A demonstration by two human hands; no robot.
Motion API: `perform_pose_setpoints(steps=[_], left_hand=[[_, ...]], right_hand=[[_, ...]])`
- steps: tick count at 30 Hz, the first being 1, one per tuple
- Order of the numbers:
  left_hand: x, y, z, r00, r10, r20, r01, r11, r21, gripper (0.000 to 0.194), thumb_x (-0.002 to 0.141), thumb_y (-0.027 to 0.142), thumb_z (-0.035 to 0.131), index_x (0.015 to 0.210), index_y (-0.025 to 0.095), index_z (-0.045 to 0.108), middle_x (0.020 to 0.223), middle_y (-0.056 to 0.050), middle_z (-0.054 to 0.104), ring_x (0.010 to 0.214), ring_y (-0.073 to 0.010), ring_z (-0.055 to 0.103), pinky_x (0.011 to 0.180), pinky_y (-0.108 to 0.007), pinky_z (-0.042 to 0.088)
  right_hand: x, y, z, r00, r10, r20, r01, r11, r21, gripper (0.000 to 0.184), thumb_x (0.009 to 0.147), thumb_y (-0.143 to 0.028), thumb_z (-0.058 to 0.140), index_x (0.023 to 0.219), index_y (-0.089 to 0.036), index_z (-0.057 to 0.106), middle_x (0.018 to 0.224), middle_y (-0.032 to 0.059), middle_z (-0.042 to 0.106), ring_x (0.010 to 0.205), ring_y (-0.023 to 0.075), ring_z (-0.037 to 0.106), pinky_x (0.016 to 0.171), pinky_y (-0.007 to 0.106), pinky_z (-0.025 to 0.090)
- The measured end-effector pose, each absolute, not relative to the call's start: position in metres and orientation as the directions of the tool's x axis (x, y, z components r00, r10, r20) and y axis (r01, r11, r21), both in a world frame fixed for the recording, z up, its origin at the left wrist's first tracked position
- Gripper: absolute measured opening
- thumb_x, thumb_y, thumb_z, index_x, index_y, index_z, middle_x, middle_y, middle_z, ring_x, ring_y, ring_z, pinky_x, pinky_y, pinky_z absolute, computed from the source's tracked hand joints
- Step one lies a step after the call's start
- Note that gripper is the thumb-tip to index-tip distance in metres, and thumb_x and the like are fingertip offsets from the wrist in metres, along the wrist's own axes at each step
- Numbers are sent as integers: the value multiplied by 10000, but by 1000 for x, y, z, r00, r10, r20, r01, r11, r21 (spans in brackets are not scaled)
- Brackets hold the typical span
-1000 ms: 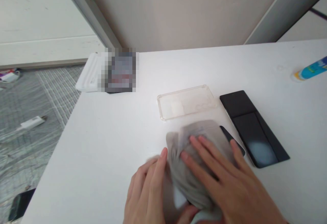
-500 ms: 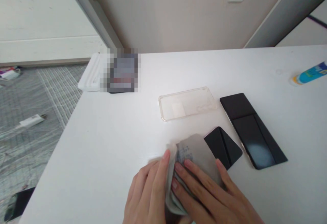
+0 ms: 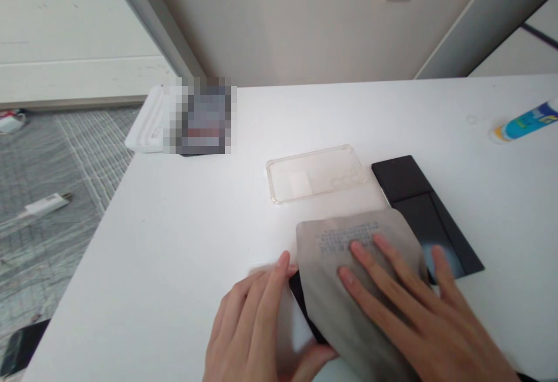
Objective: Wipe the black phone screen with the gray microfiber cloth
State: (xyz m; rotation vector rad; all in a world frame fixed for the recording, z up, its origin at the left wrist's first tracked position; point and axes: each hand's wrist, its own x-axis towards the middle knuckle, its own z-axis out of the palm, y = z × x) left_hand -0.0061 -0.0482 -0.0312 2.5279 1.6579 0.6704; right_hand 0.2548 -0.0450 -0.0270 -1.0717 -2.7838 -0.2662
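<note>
A grey cloth (image 3: 331,289) with small printed text lies over a black phone (image 3: 307,312), whose left end shows beneath it. My left hand (image 3: 253,324) is closed at that end, fingertips and thumb at opposite edges of the phone. My right hand (image 3: 418,312) lies flat on the cloth with its fingers spread, pressing it on the phone. To the right is a second, larger black phone (image 3: 418,196), its lower left side partly covered by the cloth and my right hand. Behind the cloth a clear phone case (image 3: 322,175) lies on the table.
The white table (image 3: 183,242) meets the wall at the back. A white packet (image 3: 150,120) and a blurred-out dark item (image 3: 207,120) sit at its back left corner. A blue tube (image 3: 529,120) is at the far right. Cables and another phone (image 3: 24,341) are below on the left.
My right hand has slid to the right and spread out, carrying the cloth with it. The cloth now covers the phone's right end, and the left end shows. My left hand stays about where it was.
</note>
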Motion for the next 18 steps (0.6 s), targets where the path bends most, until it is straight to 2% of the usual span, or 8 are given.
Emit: perform_pose_setpoints(steps=[2,4,8,10,12,13,16,18], left_hand=[[-4,-48,-30,344,879,332,860,-436,264,795,1062,639,488,1628,101,343,1190,-96,782,1067,-224,730,840,-307,620],[-3,-48,-31,354,882,312,863,-436,254,741,1076,589,470,1625,106,350,1212,-101,776,1080,-218,728,840,-300,618],[-2,-50,-34,316,893,320,869,-408,281,839,1032,691,520,1615,107,365,1190,-79,782,1066,-223,724,875,-312,608],[-3,-50,-34,313,894,321,869,-406,283,836,1031,704,507,1612,118,374,1183,-70,782,1055,-220,726,868,-310,609],[-5,-50,-33,331,899,287,873,-407,269,788,1056,664,476,1627,134,358,1212,-80,771,1066,-215,729,849,-303,613],[-7,-50,-32,338,900,275,874,-409,262,784,1061,651,470,1637,135,342,1222,-87,766,1072,-217,730,842,-304,615],[-9,-52,-32,328,906,266,878,-397,269,890,1017,696,546,1653,120,311,1232,-87,771,1097,-228,727,882,-317,614],[-8,-53,-33,323,907,271,876,-395,277,955,980,720,600,1649,101,315,1229,-73,781,1110,-226,725,927,-316,607]], right_hand=[[257,-45,-27,-780,589,214,616,782,94,525,1159,-564,315,1513,-321,618,1578,27,574,1440,331,515,1309,642,22],[263,-46,-25,-804,558,203,583,808,86,476,1168,-539,310,1527,-392,587,1601,-27,548,1441,307,515,1309,641,-3],[271,-45,-22,-718,672,181,693,714,101,807,1107,-726,200,1553,-171,578,1621,149,505,1493,440,440,1284,695,1],[267,-46,-22,-738,642,209,669,736,102,686,1134,-646,268,1513,-197,622,1598,127,539,1506,409,439,1294,684,24],[262,-46,-23,-788,575,219,605,788,109,495,1166,-516,321,1497,-315,629,1586,34,565,1474,324,498,1307,663,16],[260,-46,-23,-799,564,210,593,798,113,481,1172,-502,308,1507,-342,614,1589,12,561,1453,299,523,1309,657,3],[265,-43,-20,-745,643,176,665,736,125,723,1126,-686,219,1556,-223,569,1599,107,540,1434,360,538,1298,671,-21],[273,-42,-18,-707,681,189,704,701,108,876,1085,-767,177,1555,-131,553,1603,176,518,1484,381,482,1310,640,5]])
